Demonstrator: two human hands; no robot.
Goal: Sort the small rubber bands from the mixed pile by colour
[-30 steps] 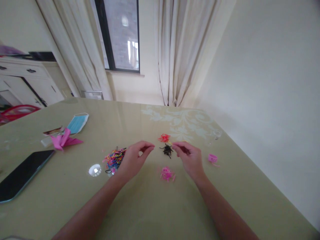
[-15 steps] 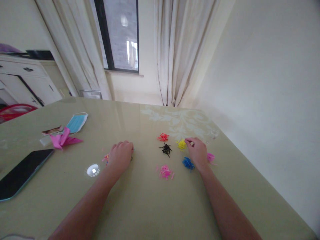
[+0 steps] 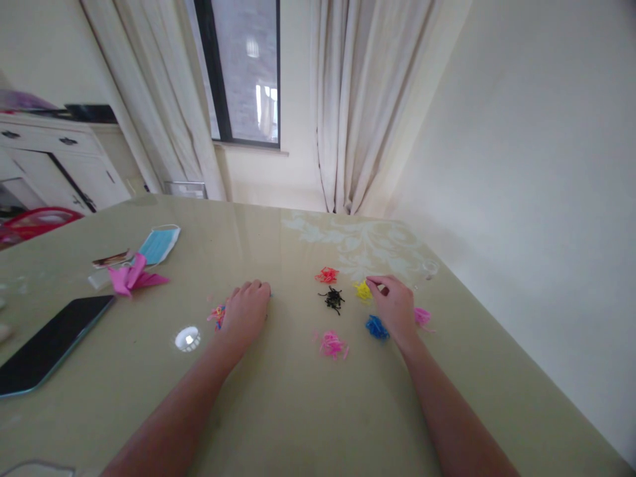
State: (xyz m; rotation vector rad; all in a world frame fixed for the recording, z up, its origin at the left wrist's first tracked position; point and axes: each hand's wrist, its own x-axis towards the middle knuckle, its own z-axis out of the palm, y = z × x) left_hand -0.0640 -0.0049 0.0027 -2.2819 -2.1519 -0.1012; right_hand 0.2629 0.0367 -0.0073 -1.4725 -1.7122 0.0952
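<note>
My left hand [image 3: 247, 307] rests palm down over a mixed-colour heap of small rubber bands [image 3: 217, 317], which shows at its left side. Its fingers are bent together, and their tips and anything in them are hidden. My right hand [image 3: 396, 303] pinches thumb and forefinger at the edge of a pile of yellow rubber bands [image 3: 363, 291]; what is in the pinch is too small to make out. Around it lie piles of blue [image 3: 376, 327], black [image 3: 332, 299], red [image 3: 326, 275] and pink rubber bands [image 3: 332, 344]. Another pink pile [image 3: 422, 317] shows right of my right wrist.
A phone [image 3: 54, 341] lies at the left of the glossy table [image 3: 298, 417]. Beyond it are a pink folded-paper shape [image 3: 133, 277] and a blue face mask [image 3: 159, 245]. A bright round reflection [image 3: 187, 338] shows left of my left forearm. A wall [image 3: 546, 199] borders the right side.
The view has shifted slightly, so the table things sit further right. My right fingertips are a little further from the yellow pile's centre. More of the mixed heap shows beside my left hand.
</note>
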